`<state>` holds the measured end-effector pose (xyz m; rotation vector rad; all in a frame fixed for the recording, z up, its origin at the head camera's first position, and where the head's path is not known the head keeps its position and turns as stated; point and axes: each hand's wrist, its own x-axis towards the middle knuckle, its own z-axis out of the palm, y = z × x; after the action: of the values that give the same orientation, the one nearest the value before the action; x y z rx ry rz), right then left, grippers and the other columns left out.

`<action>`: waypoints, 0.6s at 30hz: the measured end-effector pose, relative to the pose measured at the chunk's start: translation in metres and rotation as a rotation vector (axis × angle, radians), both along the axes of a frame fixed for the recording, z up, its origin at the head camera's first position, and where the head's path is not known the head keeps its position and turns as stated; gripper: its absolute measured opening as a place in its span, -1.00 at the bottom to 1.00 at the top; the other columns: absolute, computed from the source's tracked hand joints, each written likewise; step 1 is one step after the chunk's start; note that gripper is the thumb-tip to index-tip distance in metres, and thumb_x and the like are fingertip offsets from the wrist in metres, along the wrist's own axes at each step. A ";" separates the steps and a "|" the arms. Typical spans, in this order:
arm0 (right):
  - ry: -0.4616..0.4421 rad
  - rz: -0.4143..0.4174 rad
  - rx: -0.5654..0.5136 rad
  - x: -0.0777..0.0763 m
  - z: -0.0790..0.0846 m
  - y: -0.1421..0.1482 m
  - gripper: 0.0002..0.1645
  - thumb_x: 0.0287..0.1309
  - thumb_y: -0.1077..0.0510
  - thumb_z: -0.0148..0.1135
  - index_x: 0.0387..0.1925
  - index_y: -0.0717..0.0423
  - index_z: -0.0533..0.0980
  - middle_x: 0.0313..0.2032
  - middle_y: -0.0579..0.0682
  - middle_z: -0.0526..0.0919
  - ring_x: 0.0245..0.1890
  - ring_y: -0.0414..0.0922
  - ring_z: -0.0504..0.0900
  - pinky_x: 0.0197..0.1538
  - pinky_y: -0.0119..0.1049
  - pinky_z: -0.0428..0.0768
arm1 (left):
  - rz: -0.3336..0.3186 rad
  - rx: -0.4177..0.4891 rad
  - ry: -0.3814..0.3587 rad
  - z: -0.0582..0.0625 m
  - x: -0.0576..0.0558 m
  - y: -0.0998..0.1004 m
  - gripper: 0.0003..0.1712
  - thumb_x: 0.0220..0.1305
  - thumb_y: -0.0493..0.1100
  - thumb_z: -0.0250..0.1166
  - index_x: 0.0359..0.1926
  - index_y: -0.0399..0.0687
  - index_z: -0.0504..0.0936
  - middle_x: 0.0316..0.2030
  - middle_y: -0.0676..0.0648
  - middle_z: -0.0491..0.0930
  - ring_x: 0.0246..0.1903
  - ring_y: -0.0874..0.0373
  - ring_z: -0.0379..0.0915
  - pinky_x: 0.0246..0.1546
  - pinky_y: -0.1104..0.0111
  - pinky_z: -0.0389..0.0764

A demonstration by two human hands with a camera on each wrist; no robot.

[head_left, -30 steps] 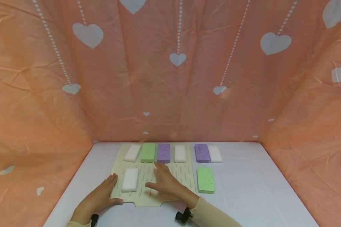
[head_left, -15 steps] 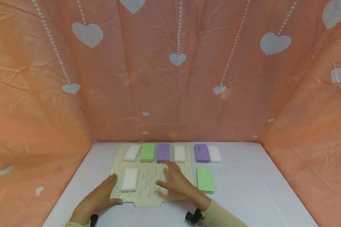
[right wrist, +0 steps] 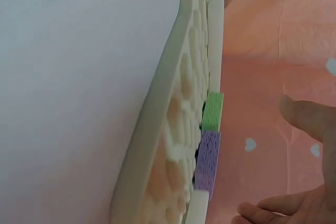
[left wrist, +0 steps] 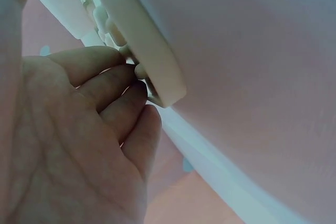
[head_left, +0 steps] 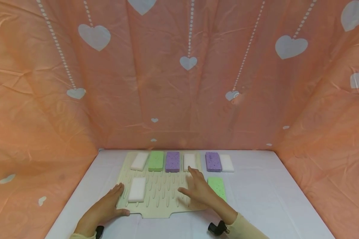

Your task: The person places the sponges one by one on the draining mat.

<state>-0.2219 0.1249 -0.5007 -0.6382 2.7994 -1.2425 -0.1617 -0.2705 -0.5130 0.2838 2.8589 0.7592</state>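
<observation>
A cream ridged board (head_left: 155, 212) lies on the table. My left hand (head_left: 106, 204) rests at its left edge, and the left wrist view shows its fingers touching the board's rim (left wrist: 147, 35). Over the board's right part hovers my right hand (head_left: 198, 191), fingers spread, holding nothing. Along the board's back lie a white sponge (head_left: 139, 161), a green sponge (head_left: 156, 161), a purple sponge (head_left: 172, 162) and another white sponge (head_left: 189, 160), partly covered by my right fingertips. One more white sponge (head_left: 136, 190) lies at the board's front left.
Right of the board, a purple sponge (head_left: 213, 162) lies against a white sponge (head_left: 226, 163). Nearer, my right forearm partly hides a second green sponge (head_left: 216, 186). An orange curtain (head_left: 179, 106) with hearts hangs behind and at both sides of the white tabletop (head_left: 272, 199).
My right hand has moved to the right across the board, from near the purple sponge to the rightmost white one in the back row. My left hand and the sponges stay put.
</observation>
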 end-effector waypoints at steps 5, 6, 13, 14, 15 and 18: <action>-0.001 -0.039 0.009 0.001 0.001 0.016 0.26 0.19 -0.19 0.60 0.62 0.37 0.16 0.53 0.43 0.28 0.55 0.35 0.25 0.45 0.37 0.40 | 0.000 -0.002 -0.005 0.000 -0.001 0.000 0.48 -0.08 0.31 0.66 0.57 -0.58 0.17 0.57 -0.56 0.12 0.58 -0.51 0.00 0.51 -0.33 0.18; 0.002 -0.047 0.009 0.001 0.002 0.019 0.26 0.18 -0.19 0.61 0.62 0.37 0.16 0.53 0.43 0.28 0.55 0.35 0.25 0.45 0.37 0.40 | -0.001 -0.001 -0.003 0.000 -0.001 0.000 0.48 -0.08 0.31 0.66 0.56 -0.58 0.17 0.57 -0.56 0.13 0.57 -0.52 0.01 0.51 -0.33 0.18; -0.010 -0.085 0.015 0.003 0.004 0.038 0.26 0.18 -0.17 0.61 0.63 0.35 0.17 0.55 0.41 0.26 0.58 0.37 0.19 0.49 0.41 0.31 | -0.007 0.003 0.007 -0.002 -0.001 0.000 0.49 -0.09 0.31 0.67 0.55 -0.60 0.18 0.56 -0.57 0.13 0.57 -0.53 0.01 0.50 -0.34 0.18; -0.012 -0.086 0.017 0.003 0.005 0.041 0.25 0.18 -0.17 0.61 0.62 0.35 0.17 0.55 0.41 0.26 0.58 0.38 0.18 0.50 0.42 0.29 | -0.008 0.003 0.007 -0.002 -0.001 -0.001 0.49 -0.09 0.32 0.67 0.55 -0.60 0.18 0.56 -0.57 0.13 0.57 -0.53 0.01 0.50 -0.34 0.18; -0.015 -0.088 0.020 0.003 0.005 0.044 0.25 0.18 -0.16 0.61 0.63 0.35 0.17 0.55 0.41 0.26 0.59 0.39 0.17 0.50 0.42 0.28 | -0.008 0.004 0.006 -0.002 -0.001 -0.001 0.49 -0.09 0.32 0.66 0.56 -0.59 0.17 0.56 -0.57 0.12 0.57 -0.53 0.00 0.50 -0.34 0.18; -0.025 -0.097 0.026 0.004 0.004 0.054 0.25 0.17 -0.15 0.62 0.63 0.33 0.17 0.56 0.39 0.27 0.59 0.38 0.17 0.52 0.41 0.26 | -0.005 0.005 0.003 -0.002 -0.001 -0.001 0.49 -0.09 0.33 0.66 0.56 -0.59 0.17 0.57 -0.56 0.12 0.57 -0.53 0.00 0.50 -0.34 0.18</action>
<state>-0.2183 0.1787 -0.4967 -0.4870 2.8529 -1.2170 -0.1624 -0.2716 -0.5151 0.2938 2.8586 0.7660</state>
